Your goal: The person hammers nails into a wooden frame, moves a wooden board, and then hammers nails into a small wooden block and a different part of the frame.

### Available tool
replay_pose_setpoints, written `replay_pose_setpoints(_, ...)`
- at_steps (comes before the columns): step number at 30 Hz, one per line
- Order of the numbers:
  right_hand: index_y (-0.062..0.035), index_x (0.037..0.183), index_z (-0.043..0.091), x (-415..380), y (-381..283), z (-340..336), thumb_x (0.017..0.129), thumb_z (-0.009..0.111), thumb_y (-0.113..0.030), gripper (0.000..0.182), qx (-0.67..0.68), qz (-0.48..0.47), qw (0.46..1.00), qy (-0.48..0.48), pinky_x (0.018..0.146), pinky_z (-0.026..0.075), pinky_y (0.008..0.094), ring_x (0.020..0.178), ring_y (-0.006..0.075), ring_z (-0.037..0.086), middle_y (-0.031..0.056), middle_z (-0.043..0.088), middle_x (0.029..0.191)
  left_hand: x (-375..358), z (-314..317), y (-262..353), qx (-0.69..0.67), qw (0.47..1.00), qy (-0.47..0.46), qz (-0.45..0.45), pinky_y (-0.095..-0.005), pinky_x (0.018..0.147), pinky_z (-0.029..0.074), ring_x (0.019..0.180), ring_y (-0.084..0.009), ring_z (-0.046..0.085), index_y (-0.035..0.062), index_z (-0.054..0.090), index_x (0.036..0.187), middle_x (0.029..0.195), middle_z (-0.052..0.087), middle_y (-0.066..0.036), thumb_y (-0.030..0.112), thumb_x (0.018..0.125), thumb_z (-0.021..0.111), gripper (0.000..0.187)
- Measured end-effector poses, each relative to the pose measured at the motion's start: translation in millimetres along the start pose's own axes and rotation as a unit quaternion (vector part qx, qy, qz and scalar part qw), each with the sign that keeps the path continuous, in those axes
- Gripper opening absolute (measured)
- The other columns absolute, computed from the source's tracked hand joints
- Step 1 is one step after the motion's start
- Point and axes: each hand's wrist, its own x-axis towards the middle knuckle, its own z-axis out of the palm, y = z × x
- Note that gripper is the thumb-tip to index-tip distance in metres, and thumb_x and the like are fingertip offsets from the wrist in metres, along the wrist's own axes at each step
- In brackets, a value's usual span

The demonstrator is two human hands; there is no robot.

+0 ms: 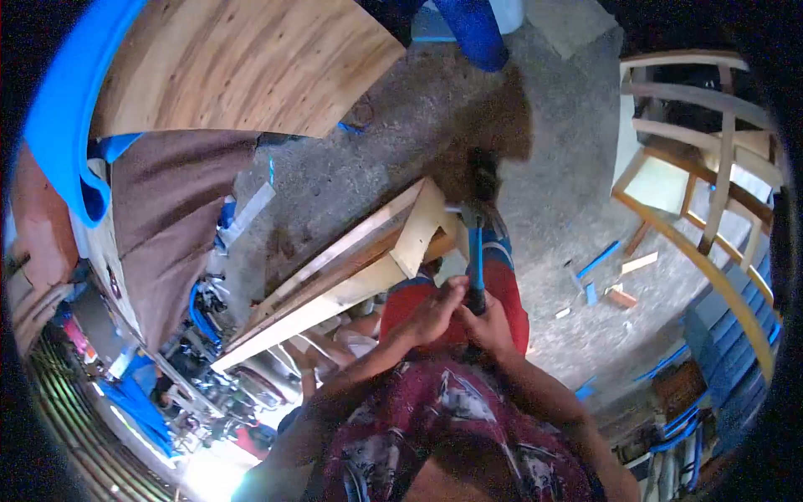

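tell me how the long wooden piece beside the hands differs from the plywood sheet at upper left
The long wooden piece is narrow and built of several boards; the plywood sheet is one broad panel. The long wooden piece looks mostly plain, while the plywood sheet shows bold, streaky grain. Both show light-coloured wood.

Grey floor (569,167) with small wood offcuts (640,263) and blue scraps (591,293).
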Motion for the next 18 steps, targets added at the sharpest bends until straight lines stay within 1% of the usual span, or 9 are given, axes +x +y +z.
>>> replay_pose_setpoints(2,0.0005,0.104,0.056,-8.3,-32.0,-5.8,0.086,0.061,-0.016,0.026,0.011,-0.071,0.997,-0.005,0.056,0.042,0.0219,0.064,0.0051,0.049,-0.0005,0.057,0.078,3.8,13.1,-17.1,0.001,0.994,0.012,0.106,-0.0326,0.095,0.038,0.116,-0.0245,0.047,0.0006,0.036,0.129,0.124,0.046,-0.015,0.030,0.099,0.028,0.042)
replay_pose_setpoints(3,0.0024,0.106,0.054,-14.1,-42.0,-11.4,0.086,0.059,-0.013,0.026,0.017,-0.022,0.999,-0.037,0.065,0.043,0.0233,0.072,0.0064,0.051,-0.0005,0.057,0.080,2.2,15.3,-22.3,-0.004,0.993,0.011,0.116,-0.0326,0.095,0.038,0.116,-0.0245,0.047,0.0006,0.036,0.129,0.124,0.046,-0.015,0.030,0.099,0.028,0.042)
replay_pose_setpoints(6,0.0015,0.103,0.055,-16.2,-35.5,-8.4,0.086,0.057,-0.011,0.021,0.003,-0.060,0.998,-0.008,0.064,0.042,0.0228,0.071,0.0068,0.049,-0.0011,0.056,0.080,-5.1,10.6,0.8,0.044,0.988,0.011,0.149,-0.0302,0.088,0.041,0.104,-0.0210,0.052,0.0007,0.044,0.119,0.110,0.052,-0.011,0.031,0.099,0.032,0.038)
replay_pose_setpoints(8,0.0024,0.100,0.056,-13.2,-40.3,-12.8,0.086,0.056,-0.007,0.017,-0.027,-0.053,0.998,-0.004,0.069,0.044,0.0249,0.076,0.0094,0.053,0.0018,0.059,0.082,-13.4,3.2,27.1,-0.035,0.999,0.006,0.028,-0.0272,0.076,0.042,0.084,-0.0141,0.051,0.0027,0.051,0.105,0.089,0.052,-0.004,0.033,0.098,0.038,0.034)
replay_pose_setpoints(9,0.0033,0.097,0.057,-10.4,-42.6,-15.4,0.086,0.055,-0.003,0.013,-0.052,-0.043,0.998,-0.002,0.075,0.047,0.0270,0.082,0.0121,0.058,0.0048,0.062,0.085,-12.7,1.8,29.8,-0.067,0.997,0.010,0.042,-0.0254,0.065,0.040,0.069,-0.0088,0.044,0.0053,0.054,0.094,0.075,0.047,0.002,0.035,0.096,0.044,0.032)
replay_pose_setpoints(10,0.0033,0.097,0.057,-8.6,-49.8,-16.3,0.086,0.055,-0.003,0.013,-0.050,-0.040,0.998,0.002,0.075,0.047,0.0270,0.082,0.0121,0.058,0.0048,0.062,0.085,-10.9,-2.8,31.3,-0.066,0.997,0.005,0.040,-0.0254,0.065,0.040,0.069,-0.0088,0.044,0.0053,0.054,0.094,0.075,0.047,0.002,0.035,0.096,0.044,0.032)
replay_pose_setpoints(14,0.0003,0.089,0.057,4.3,-69.1,-4.8,0.087,0.059,-0.010,0.011,0.029,-0.055,0.994,0.086,0.057,0.043,0.0244,0.064,0.0072,0.051,-0.0005,0.057,0.070,-5.9,-22.0,44.3,-0.122,0.992,0.001,-0.015,-0.0228,0.064,0.042,0.067,-0.0064,0.048,0.0057,0.058,0.091,0.072,0.051,0.003,0.029,0.091,0.056,0.024)
replay_pose_setpoints(17,-0.0038,0.083,0.056,22.7,-75.2,1.5,0.089,0.059,-0.022,0.019,0.238,0.045,0.967,0.086,0.042,0.034,0.0224,0.048,0.0056,0.044,-0.0036,0.049,0.060,4.8,-36.0,65.1,-0.092,0.991,0.069,0.071,-0.0231,0.074,0.047,0.077,-0.0086,0.058,0.0016,0.061,0.099,0.087,0.065,-0.004,0.009,0.079,0.069,0.023)
replay_pose_setpoints(18,-0.0038,0.083,0.056,30.4,-77.7,3.0,0.089,0.059,-0.022,0.019,0.246,0.049,0.963,0.093,0.042,0.034,0.0224,0.048,0.0056,0.044,-0.0036,0.049,0.060,7.3,-37.8,73.4,-0.058,0.991,0.078,0.089,-0.0255,0.073,0.050,0.077,-0.0114,0.061,-0.0011,0.061,0.101,0.085,0.065,-0.005,0.011,0.079,0.070,0.026)
